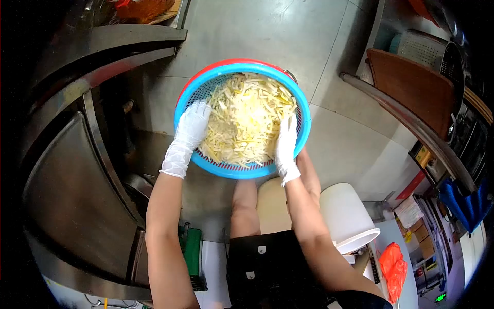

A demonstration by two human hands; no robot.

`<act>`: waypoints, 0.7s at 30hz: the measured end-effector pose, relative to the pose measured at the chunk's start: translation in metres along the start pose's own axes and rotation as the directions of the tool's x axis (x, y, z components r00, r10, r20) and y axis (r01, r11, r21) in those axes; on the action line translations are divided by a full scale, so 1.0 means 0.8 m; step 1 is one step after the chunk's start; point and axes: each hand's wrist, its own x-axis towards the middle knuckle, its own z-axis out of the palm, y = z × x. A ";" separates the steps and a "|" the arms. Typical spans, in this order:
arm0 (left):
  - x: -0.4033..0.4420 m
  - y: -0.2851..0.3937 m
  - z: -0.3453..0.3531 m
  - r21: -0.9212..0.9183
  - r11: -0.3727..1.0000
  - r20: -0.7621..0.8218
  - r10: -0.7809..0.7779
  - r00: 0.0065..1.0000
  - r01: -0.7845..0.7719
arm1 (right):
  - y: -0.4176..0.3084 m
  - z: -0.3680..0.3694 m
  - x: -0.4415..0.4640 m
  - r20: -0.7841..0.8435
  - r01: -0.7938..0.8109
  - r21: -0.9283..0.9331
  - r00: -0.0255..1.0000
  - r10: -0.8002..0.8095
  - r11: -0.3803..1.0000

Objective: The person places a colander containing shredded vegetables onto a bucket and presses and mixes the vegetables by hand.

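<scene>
A blue perforated basket (pixel 237 172) sits inside a red basin (pixel 218 63), whose rim shows behind it. Pale yellow-green cut strips (pixel 247 118) fill much of the basket. In a white glove, my left hand (pixel 194 122) reaches over the basket's left side, its fingers bent together against the strips; whether they hold any is hidden. My right hand (pixel 287 144), gloved too, lies along the inner right side with its fingers stretched out beside the strips.
Metal counters (pixel 77 195) run along the left. A metal rail (pixel 411 121) and a brown board (pixel 411 87) are at the right. A white bin (pixel 345 213) and a green crate (pixel 193 252) stand near my legs. A red bag (pixel 393 270) lies lower right.
</scene>
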 end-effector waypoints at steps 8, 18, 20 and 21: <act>-0.036 0.042 0.034 -0.138 0.958 -0.091 -0.265 0.960 0.251 | 0.011 -0.032 0.102 0.127 -0.015 0.130 0.992 -0.001 0.991; -0.033 0.114 0.025 -0.681 0.604 -0.219 -0.707 0.672 0.414 | -0.135 0.043 0.136 0.492 0.217 -0.315 0.870 -0.036 0.924; 0.006 0.087 -0.010 -0.784 0.581 -0.310 -0.669 0.676 0.216 | -0.121 0.052 0.139 0.416 0.200 -0.237 0.905 -0.087 0.951; 0.029 0.077 -0.029 -0.766 0.631 -0.409 -0.625 0.665 0.122 | -0.127 0.055 0.141 0.412 0.140 -0.319 0.911 0.004 0.937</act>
